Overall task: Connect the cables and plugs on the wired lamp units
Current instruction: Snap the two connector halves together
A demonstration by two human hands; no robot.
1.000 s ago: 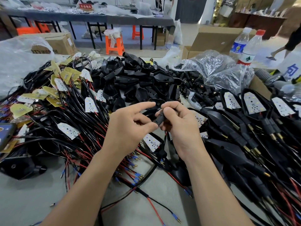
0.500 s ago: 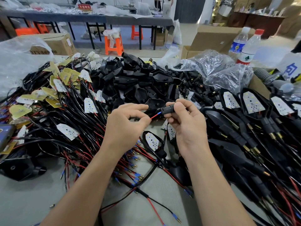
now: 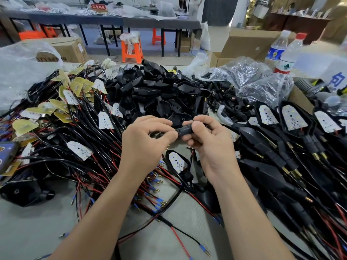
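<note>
The coming move turns on one line. The black plug (image 3: 185, 130) lies almost level, its long axis running left to right between the two hands. It is held up over the tabletop (image 3: 37, 231) in the middle of the scene, just on the near side of the heap of loose black housings (image 3: 159, 94).

The right hand (image 3: 210, 147) carries it, with the thumb pressed on the barrel and the forefinger arched over, pinching the right half. That leaves the plug's left end facing the left hand (image 3: 148, 137). The left hand is curled, its thumb and forefinger tips (image 3: 171, 135) pressed together right against the plug's left mouth. I judge they pinch the wire end there, but the fingertips hide it, so I cannot say how far in it sits. Neither hand is nearer than the other, since they meet at the plug.

Below them, on the tabletop, lies a lamp unit (image 3: 177, 162) with its white LED board facing up. A thin cable (image 3: 191, 156) runs from it up toward the underside of the right hand, and I cannot tell where it ends.

Next I would call for a straight push along that axis, the left hand travelling right while the right hand braces. With any tilt between wire and barrel, the terminal would likely bend rather than seat.
</note>
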